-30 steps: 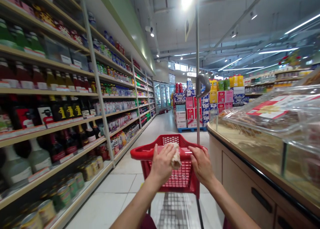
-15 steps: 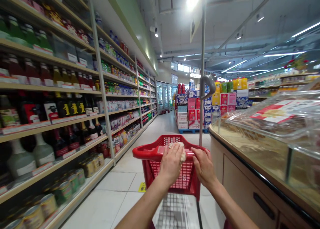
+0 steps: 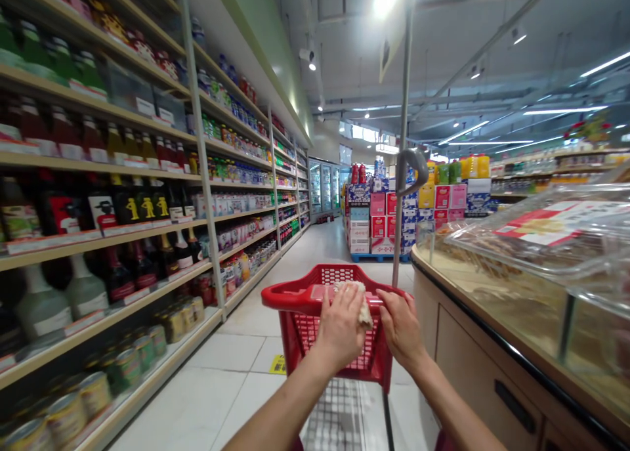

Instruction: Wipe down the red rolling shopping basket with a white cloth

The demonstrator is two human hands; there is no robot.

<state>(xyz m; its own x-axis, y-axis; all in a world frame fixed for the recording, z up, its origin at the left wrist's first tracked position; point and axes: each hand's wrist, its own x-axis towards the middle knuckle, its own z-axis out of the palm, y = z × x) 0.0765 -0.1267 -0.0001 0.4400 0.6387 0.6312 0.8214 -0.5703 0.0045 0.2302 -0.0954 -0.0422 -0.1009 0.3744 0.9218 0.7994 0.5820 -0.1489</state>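
Observation:
A red plastic shopping cart point(image 3: 288, 297) stands in front of me, with holes through its basket walls. My left hand point(image 3: 343, 323) presses a cream-white cloth point(image 3: 365, 314) onto the middle of the cart's handle; the cloth shows beyond the fingers and along the hand's right side. To its right, my right hand point(image 3: 402, 326) is closed around the right end of the handle. A grey pole point(image 3: 399, 241) with a grey hook-shaped grip rises just behind the cart's right side.
Shelves of bottles and cans point(image 3: 132, 287) line the left side. On the right runs a wooden counter point(image 3: 472, 346) with glass edging and clear plastic food packs point(image 3: 556, 224). Ahead, stacked drink cartons point(image 3: 378, 221) stand on a blue pallet. White floor tiles point(image 3: 231, 365) carry a yellow sticker.
My left hand and the cloth have slid slightly to the right along the handle, and more cloth shows beside the hand. My right hand keeps its hold.

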